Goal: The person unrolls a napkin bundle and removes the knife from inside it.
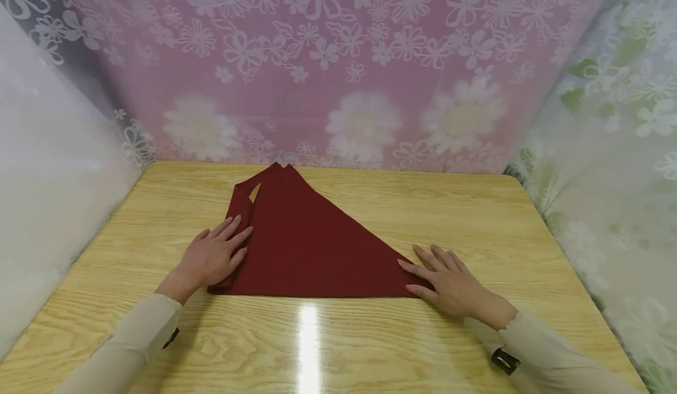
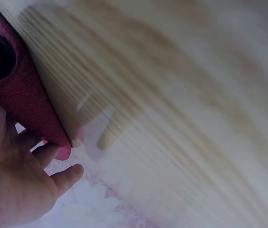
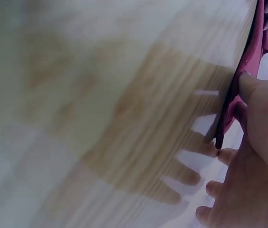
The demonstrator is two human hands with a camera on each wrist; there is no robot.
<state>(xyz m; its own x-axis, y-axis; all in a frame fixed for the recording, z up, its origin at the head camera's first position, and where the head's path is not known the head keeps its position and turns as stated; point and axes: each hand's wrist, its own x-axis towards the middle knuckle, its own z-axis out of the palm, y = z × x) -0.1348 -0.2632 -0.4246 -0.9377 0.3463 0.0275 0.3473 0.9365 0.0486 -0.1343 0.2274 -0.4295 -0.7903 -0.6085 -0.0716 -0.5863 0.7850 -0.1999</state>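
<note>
Your red cloth (image 1: 317, 247) lay folded on the worktop (image 1: 381, 347), your left hand (image 1: 214, 256) resting on its left fold, your right hand (image 1: 452, 285) on its right corner, fingers spread. It seemed light, soft and crease-prone, best pinched at the near corners.

The table (image 1: 238, 347) bears cloth (image 1: 312, 247), perhaps touching the curtain (image 1: 328, 59) behind.

The left hand (image 1: 214, 256) hid part of the folded side of the red cloth (image 1: 317, 253), and the right hand (image 1: 452, 288) covered its right corner. The head view's lower edge cut off the bench (image 1: 402, 347) and both sleeves (image 1: 140, 329); the bench's grain was blurred in both wrist views.
</note>
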